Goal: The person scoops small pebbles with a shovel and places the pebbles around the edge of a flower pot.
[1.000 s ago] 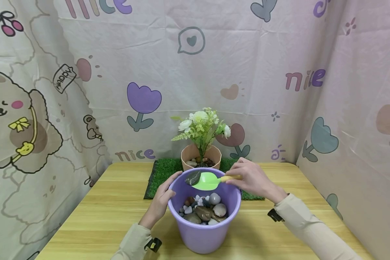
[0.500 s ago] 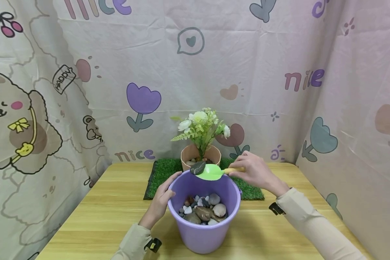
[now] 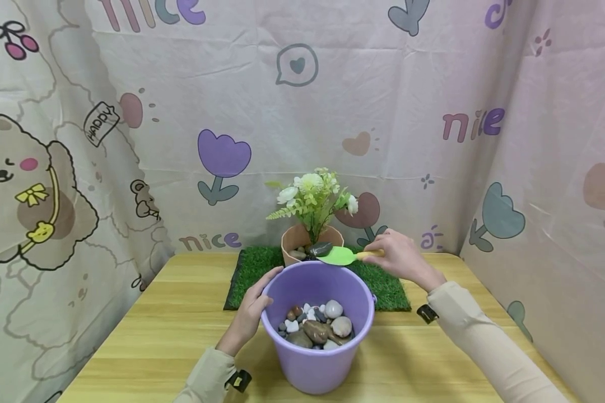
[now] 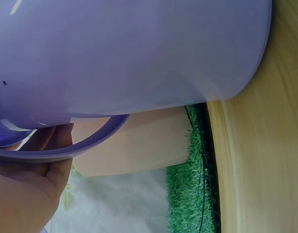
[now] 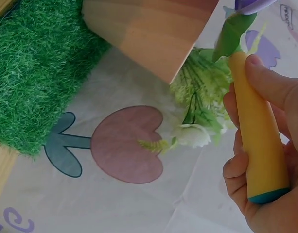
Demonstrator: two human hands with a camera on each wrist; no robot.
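Note:
In the head view my right hand (image 3: 402,258) grips the yellow handle of a small garden trowel (image 3: 339,256). On its green blade lies a dark stone (image 3: 320,248), held over the near rim of the peach flowerpot (image 3: 294,234). White flowers (image 3: 310,187) and several pebbles fill that pot. My left hand (image 3: 250,310) holds the rim of a purple bucket (image 3: 315,366) at its left side. The bucket's purple handle (image 4: 97,141) runs across this hand in the left wrist view. Several stones (image 3: 316,331) lie at the bucket's bottom. The right wrist view shows fingers wrapped around the trowel handle (image 5: 260,131).
The flowerpot stands behind the bucket on a green turf mat (image 3: 390,291), partly hidden by the bucket. All this is on a wooden table (image 3: 166,330). Printed cloth (image 3: 292,112) hangs close behind and at both sides.
My right hand has carried the trowel and its stone away from me and slightly right, from over the bucket to the flowerpot's near rim. The left hand stays at the bucket.

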